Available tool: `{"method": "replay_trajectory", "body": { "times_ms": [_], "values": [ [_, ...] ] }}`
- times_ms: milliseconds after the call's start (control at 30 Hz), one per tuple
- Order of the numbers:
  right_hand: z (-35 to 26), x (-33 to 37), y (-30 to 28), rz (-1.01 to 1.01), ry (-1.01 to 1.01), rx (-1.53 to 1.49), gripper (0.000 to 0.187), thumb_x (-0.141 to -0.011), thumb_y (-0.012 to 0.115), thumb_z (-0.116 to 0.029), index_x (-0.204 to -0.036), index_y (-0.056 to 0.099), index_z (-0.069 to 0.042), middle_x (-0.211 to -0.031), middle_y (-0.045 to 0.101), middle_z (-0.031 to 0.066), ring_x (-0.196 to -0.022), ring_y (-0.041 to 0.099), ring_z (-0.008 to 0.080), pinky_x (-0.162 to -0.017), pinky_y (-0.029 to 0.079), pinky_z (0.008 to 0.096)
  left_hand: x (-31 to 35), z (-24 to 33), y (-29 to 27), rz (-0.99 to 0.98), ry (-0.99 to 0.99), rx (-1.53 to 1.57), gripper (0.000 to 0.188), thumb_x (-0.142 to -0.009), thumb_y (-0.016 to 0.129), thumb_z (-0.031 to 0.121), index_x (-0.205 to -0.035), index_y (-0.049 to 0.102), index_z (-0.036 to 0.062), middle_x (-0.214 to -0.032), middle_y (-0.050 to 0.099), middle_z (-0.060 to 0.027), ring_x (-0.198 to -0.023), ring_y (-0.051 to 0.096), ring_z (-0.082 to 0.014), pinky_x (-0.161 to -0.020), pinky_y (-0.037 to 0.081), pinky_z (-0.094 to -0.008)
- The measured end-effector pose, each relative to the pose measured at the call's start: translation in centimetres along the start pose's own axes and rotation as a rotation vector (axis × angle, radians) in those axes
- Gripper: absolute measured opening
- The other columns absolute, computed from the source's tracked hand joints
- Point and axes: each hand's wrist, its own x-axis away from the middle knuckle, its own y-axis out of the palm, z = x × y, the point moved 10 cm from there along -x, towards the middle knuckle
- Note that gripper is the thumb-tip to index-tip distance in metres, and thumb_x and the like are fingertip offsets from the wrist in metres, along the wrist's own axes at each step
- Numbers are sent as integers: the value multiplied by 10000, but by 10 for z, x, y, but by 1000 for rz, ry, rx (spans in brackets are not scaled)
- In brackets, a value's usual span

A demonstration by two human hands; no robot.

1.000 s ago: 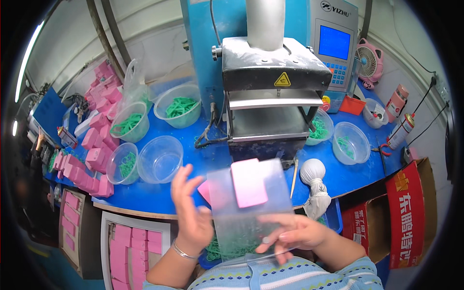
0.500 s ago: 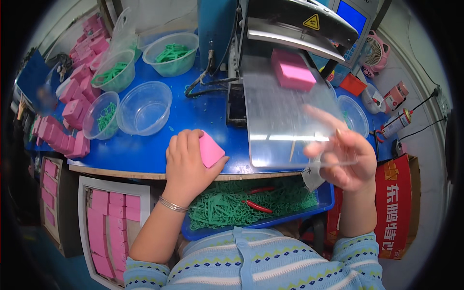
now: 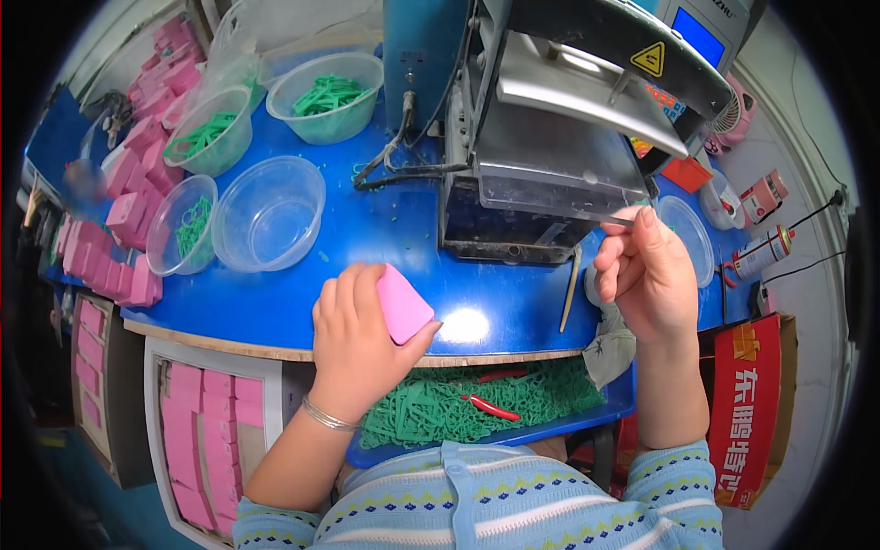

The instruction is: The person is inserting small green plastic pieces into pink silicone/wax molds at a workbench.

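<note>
At the blue tabletop (image 3: 394, 229), left grip (image 3: 353, 335) holds pink block (image 3: 402, 304), right grip (image 3: 653, 270) clear plate (image 3: 550, 190).

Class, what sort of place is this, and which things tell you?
Probably a small workshop: a press-like machine stands on a blue table, with plastic bowls of green pieces and stacked pink blocks toward the left.

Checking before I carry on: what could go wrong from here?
The right hand, at the corner of the clear plate, could get pinched if the raised silver plate came down. The pink block in the left hand might drop off the nearby table edge if released carelessly.
</note>
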Motion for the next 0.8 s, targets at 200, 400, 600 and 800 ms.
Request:
{"method": "replay_trajectory", "body": {
  "times_ms": [200, 400, 600, 800],
  "values": [
    [11, -2, -3, 60, 31, 20, 355, -971, 389, -291, -886, 556, 9, -667, 625, 139, -445, 561, 162, -436, 455, 222, 29, 2, -19, 190, 121, 124, 718, -609, 782, 312, -1158, 430, 14, -1113, 496, -172, -946, 486, -347, -840, 382, -413],
    [0, 6, -24, 166, -1, 80, 345, -986, 344, -305, -903, 546, -38, -597, 538, 15, -385, 418, 63, -363, 335, 159, 114, 9, -49, 270, 524, -97, 128, -727, 681, 207, -824, 599, 187, -845, 551, 14, -684, 514, -151, -552, 379, -293],
    [5, -2, -30, 90, 2, 75, 326, -986, 357, -280, -899, 551, -33, -610, 540, 13, -387, 399, 48, -353, 326, 155, 204, -202, -124, 84, -591, -485, 685, -637, 755, 171, -1184, 390, -21, -1112, 464, -186, -1029, 478, -365, -926, 381, -411],
    [2, -4, -31, 68, -33, 105, 312, -987, 357, -274, -906, 551, -43, -623, 540, 6, -390, 393, 21, -336, 311, 139, 324, -250, -89, -206, -1042, 22, 682, -657, 764, 169, -1187, 391, -41, -1150, 438, -205, -872, 561, -294, -793, 479, -369]
  ]
}}
